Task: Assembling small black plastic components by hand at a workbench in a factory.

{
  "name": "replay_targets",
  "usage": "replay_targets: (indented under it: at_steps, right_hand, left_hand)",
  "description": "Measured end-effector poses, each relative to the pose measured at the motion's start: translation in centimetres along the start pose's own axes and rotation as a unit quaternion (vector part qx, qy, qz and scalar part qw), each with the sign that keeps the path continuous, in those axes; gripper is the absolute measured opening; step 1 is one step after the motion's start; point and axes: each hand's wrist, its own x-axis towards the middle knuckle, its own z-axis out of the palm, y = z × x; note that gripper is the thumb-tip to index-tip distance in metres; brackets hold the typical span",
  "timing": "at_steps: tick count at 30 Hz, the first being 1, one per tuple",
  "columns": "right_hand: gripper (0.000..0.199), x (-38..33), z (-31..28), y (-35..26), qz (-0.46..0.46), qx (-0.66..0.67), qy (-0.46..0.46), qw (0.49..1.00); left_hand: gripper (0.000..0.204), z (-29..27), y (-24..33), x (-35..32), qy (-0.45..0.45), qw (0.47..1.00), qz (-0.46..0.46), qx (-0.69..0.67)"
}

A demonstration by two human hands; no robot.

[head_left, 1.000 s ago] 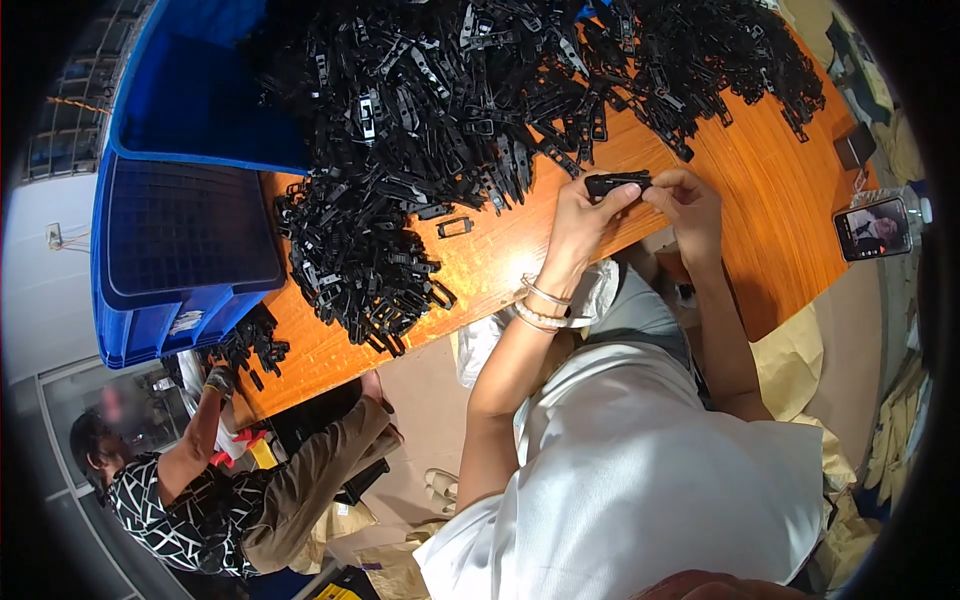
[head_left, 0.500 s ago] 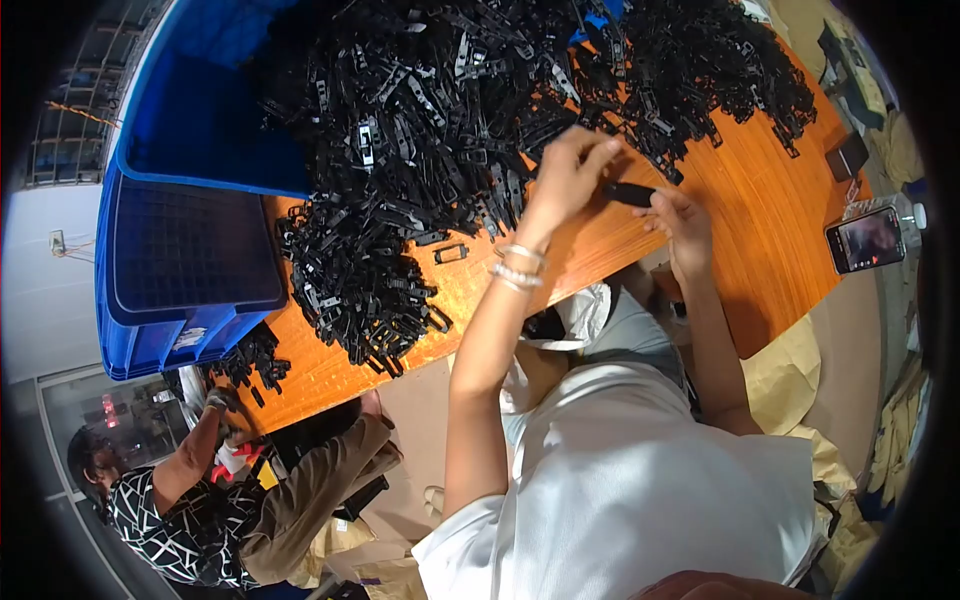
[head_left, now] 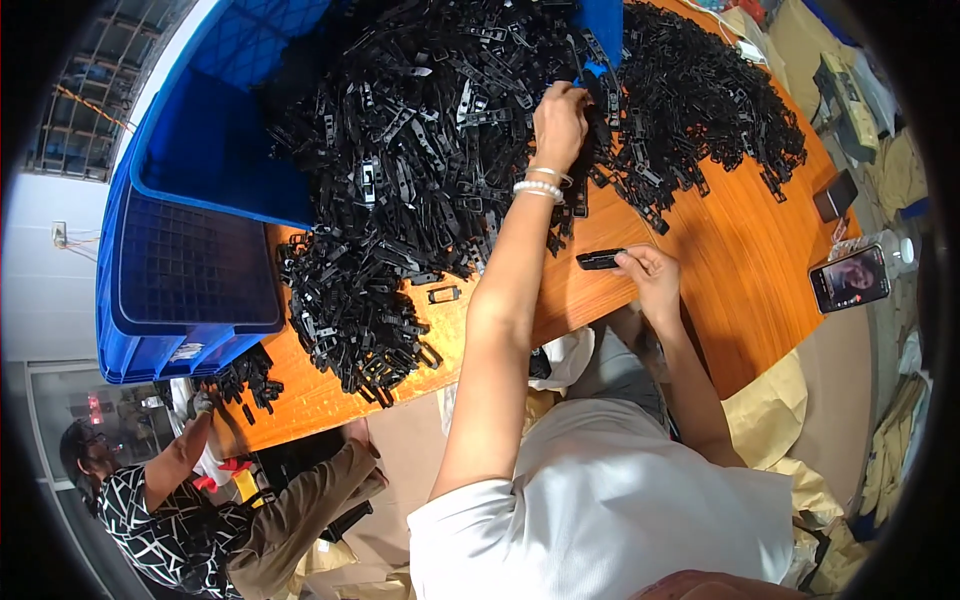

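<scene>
My right hand [head_left: 652,283] pinches one end of a narrow black plastic part [head_left: 600,260], holding it level above the front of the wooden table. My left hand [head_left: 560,125], with bracelets at its wrist, reaches far forward to the edge of a big heap of black plastic parts [head_left: 410,150]. Its fingers are bent and closed among the parts; their tips are hidden, and I cannot make out what they grip. A second heap of small black parts [head_left: 710,110] spreads to the right of that hand. One loose rectangular black frame [head_left: 443,295] lies apart, near the table's front.
Blue plastic crates [head_left: 190,330] stand at the left, one tipped toward the heap. A phone [head_left: 850,279] leans by a clear bottle [head_left: 900,250] at the right edge of the wooden table [head_left: 740,300]. Another person [head_left: 170,510] works at the table's far left end.
My left hand has moved forward, away from the black part and into the heap. My right hand has come back toward me with the part in its fingers. The view has shifted slightly.
</scene>
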Motion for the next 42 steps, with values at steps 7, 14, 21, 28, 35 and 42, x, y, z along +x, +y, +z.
replay_targets:
  at_steps: [7, 14, 21, 28, 35, 42]
  right_hand:
    - [0.012, 0.0, -1.0, -1.1, -0.016, 0.009, -0.033, 0.999]
    - [0.010, -0.5, -0.3, -4.5, -0.046, 0.147, -0.127, 0.980]
    - [0.011, -1.5, 1.7, -4.8, -0.134, 0.101, -0.091, 0.982]
    - [0.023, -1.7, 1.9, -6.6, -0.151, 0.013, -0.141, 0.978]
    - [0.028, -2.4, 2.3, -5.9, -0.122, -0.027, -0.170, 0.978]
    - [0.023, -2.7, 2.5, -5.6, -0.008, 0.044, -0.253, 0.967]
  left_hand:
    - [0.008, -6.4, 5.7, -3.3, 0.024, 0.905, -0.256, -0.340]
    - [0.016, -9.8, 8.4, -9.2, -0.200, 0.773, -0.417, -0.434]
    - [0.033, -11.3, 11.0, -13.0, -0.161, 0.903, -0.214, -0.335]
    - [0.036, -14.7, 11.8, -13.9, -0.213, 0.926, -0.219, -0.224]
    - [0.035, -15.5, 11.8, -15.3, -0.242, 0.933, -0.179, -0.195]
    - [0.032, -15.8, 10.8, -19.1, -0.206, 0.890, -0.254, -0.318]
